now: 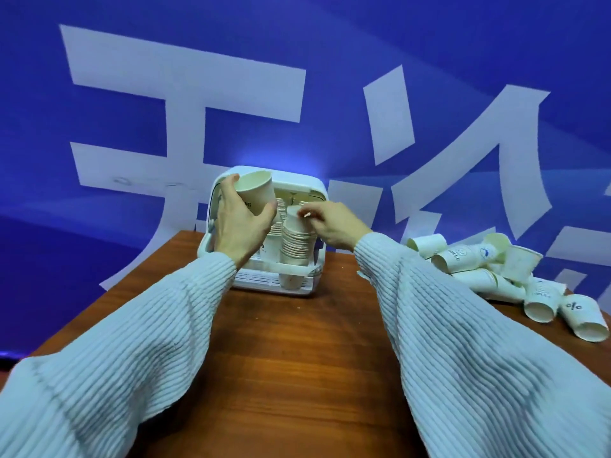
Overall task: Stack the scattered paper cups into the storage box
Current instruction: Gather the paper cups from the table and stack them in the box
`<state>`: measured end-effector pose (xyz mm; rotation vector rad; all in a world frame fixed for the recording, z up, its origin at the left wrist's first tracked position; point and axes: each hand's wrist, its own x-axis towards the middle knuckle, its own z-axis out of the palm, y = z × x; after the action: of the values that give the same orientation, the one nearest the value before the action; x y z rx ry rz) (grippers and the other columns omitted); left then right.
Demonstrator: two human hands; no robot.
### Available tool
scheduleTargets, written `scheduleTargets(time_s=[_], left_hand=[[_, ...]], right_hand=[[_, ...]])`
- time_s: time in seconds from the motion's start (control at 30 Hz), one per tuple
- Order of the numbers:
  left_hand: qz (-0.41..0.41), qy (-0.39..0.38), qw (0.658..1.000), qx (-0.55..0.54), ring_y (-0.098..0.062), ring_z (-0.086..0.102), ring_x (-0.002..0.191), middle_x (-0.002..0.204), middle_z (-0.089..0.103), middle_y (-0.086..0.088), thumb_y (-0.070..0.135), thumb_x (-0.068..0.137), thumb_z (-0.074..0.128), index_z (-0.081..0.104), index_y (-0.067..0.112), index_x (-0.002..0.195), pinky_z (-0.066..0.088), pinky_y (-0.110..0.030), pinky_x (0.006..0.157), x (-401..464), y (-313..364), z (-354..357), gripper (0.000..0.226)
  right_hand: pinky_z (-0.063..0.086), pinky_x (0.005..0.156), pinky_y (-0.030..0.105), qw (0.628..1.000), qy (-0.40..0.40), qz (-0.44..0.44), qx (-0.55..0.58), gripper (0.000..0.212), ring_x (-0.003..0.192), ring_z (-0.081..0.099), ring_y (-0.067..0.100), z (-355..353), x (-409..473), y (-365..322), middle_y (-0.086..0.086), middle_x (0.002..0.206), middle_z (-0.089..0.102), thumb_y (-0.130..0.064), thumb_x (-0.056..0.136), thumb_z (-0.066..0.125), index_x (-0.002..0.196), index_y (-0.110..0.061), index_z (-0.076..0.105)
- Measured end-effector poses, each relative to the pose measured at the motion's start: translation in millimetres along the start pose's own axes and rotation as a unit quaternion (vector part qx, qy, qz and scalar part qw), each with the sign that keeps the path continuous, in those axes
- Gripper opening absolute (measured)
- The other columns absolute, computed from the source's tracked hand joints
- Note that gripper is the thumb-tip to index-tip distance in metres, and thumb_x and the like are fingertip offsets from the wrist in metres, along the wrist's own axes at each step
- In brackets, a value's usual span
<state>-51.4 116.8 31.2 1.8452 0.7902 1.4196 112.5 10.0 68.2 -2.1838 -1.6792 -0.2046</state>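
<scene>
A person in a pale ribbed sweater reaches both arms across a brown wooden counter (297, 352) toward a white plastic storage box (317, 190) that stands at the far edge, against a blue wall (330, 44) with large white characters.

The left hand (236, 226) holds a single paper cup (256, 191) up in front of the box's upper left corner. Its fingers (231, 183) and thumb are curled round the cup's side, and the cup is tilted so its open mouth faces up and toward the viewer.

The right hand (334, 226) is at the top of a tall stack of cups (296, 249) that stands in the right part of the box. The hand's fingertips are drawn together in a narrow pinch at the rim of the topmost cup. The bottom of the stack hangs through the box's front rail, over a slatted tray. Another stack (279, 216) sits behind and to the left of it, partly hidden by the left hand.

Off to the right on the counter, well apart from the box, lies a heap of loose cups (496, 259) on their sides, mouths pointing different ways, some with small dark printed marks.
</scene>
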Motion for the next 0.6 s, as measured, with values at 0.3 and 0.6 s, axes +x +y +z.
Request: scheduleTargets(time_s=[0.3,0.6], left_hand=[[0.044,-0.017,0.999,-0.019,-0.021,0.048,0.127,0.142,0.05,-0.006,0.039,0.088,0.072,0.04,0.015,0.147,0.037,-0.027,0.102,21,12,26,0.071],[0.13,-0.239,0.891,0.363,-0.035,0.032,0.137,0.153,0.04,-0.012,0.082,0.085,0.031,0.051,0.026,0.142,0.025,-0.054,0.112,8,-12,57,0.082]], right_hand=[[0.048,0.102,0.038,0.981,0.12,0.05,0.14,0.035,0.113,0.064,0.018,10,-14,6,-0.004,0.123,0.072,-0.043,0.101,0.056,0.132,-0.029,0.065],[0.053,0.096,0.042,0.971,0.149,0.119,0.142,0.035,0.103,0.064,0.014,16,-55,52,-0.009,0.108,0.071,-0.05,0.099,0.054,0.127,-0.032,0.064]])
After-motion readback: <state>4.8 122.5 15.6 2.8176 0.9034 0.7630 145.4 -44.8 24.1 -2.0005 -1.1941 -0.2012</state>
